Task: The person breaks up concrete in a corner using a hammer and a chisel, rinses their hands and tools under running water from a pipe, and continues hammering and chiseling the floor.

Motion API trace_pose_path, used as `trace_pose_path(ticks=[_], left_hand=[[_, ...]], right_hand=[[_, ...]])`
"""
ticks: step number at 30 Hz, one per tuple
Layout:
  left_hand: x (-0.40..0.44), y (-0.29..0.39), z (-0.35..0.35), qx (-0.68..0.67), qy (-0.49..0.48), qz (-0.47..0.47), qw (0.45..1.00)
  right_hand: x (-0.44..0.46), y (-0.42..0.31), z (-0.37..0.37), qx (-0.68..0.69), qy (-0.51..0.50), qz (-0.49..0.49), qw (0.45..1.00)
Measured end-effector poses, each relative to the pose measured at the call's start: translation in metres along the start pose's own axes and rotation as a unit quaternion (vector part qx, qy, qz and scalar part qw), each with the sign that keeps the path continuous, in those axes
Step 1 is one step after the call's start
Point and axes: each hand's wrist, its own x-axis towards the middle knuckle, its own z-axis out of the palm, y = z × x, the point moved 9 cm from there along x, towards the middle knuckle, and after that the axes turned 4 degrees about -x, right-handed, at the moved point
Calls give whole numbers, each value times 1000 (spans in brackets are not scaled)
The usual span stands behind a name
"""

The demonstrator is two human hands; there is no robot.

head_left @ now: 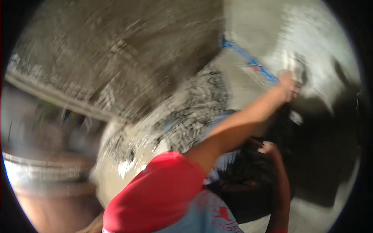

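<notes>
My left hand, on the outstretched arm with the red sleeve, is closed on a pale, blurred plastering float at the smooth grey wall surface. Just beside that hand, a long blue strip with a red patch runs toward the corner; its kind is unclear. Lower down and closer to my body, my right hand has its fingers curled. A thin dark handle-like shape shows beside them, too blurred to name.
Wet grey mortar lies heaped between the rough brownish surface and my arm. A large brown round container stands at lower left. My arm and body cast a dark shadow on the right.
</notes>
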Motion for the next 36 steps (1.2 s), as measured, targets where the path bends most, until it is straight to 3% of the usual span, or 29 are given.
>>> trace_pose_path(ticks=[1,2,4,5,8,13,16,19,21,23,29,30,31,32,34,35,36], left_hand=[[-39,17,4,33,-19,-11,999],[-59,33,7,55,22,6,998],[-72,50,21,96,43,42,994],[-59,44,21,66,29,-10,997],[-51,45,35,50,-56,-10,997],[-23,38,23,103,15,-4,995],[11,12,-29,200,76,-27,977],[14,-5,-93,234,203,-58,949],[31,-5,-109,179,207,-68,959],[35,4,-93,151,144,-54,977],[7,15,-23,211,47,-30,976],[6,18,-19,260,41,-7,965],[13,23,3,597,-83,104,792],[10,27,24,816,-101,283,494],[-36,33,51,659,-81,199,721],[-35,25,61,725,-91,261,631],[-48,24,66,752,-79,228,613]], right_hand=[[-4,-4,-3,3,9,13,1000],[-9,-3,-6,0,16,39,999],[-13,-13,-13,-46,-47,105,992],[-10,-5,-4,-59,-95,147,983],[-15,-7,-14,-32,-161,237,957],[-11,-2,-11,-44,-135,240,960],[-10,3,5,-60,-185,213,957],[-13,-8,-16,-33,-115,204,972],[-14,-9,-17,-51,-118,213,968],[-12,-11,-16,-69,-148,193,967],[-11,-5,-10,-59,-177,203,961],[-10,-7,-13,-63,-168,200,963],[-9,-8,-14,-68,-159,193,966],[-9,-11,-16,-71,-157,192,966],[-7,-7,-11,-78,-172,198,962],[-5,-4,-7,-83,-188,205,957],[-1,-7,-7,-87,-191,191,959]])
